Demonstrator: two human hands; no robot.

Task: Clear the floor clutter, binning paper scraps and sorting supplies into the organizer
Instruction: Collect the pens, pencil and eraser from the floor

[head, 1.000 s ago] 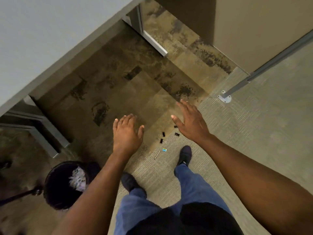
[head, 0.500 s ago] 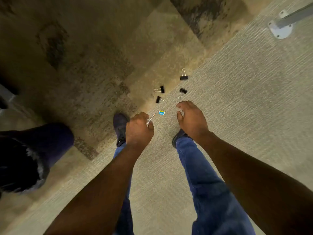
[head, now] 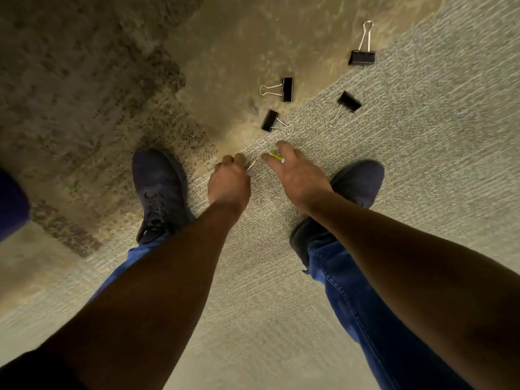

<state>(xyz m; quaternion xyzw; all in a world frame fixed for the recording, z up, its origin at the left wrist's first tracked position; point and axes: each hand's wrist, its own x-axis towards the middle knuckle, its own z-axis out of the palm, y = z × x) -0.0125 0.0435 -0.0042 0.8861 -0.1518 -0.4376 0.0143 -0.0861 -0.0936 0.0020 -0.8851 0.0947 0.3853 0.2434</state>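
Note:
My left hand is closed low over the carpet, pinching a thin pale stick whose tip pokes out past the knuckles. My right hand reaches down beside it, thumb and fingers closed on a small yellow and blue item. Several black binder clips with silver handles lie on the floor beyond the hands: one just past my right fingers, one further on, one to the right and one farthest away.
My two dark shoes stand on either side of the hands, with blue jeans below. A dark blue rounded shape shows at the left edge. Brown patterned carpet meets grey carpet.
The view has dropped closer to the floor. My left hand still pinches the thin stick. My right hand has taken the small yellow and blue item off the carpet. The clips have not moved.

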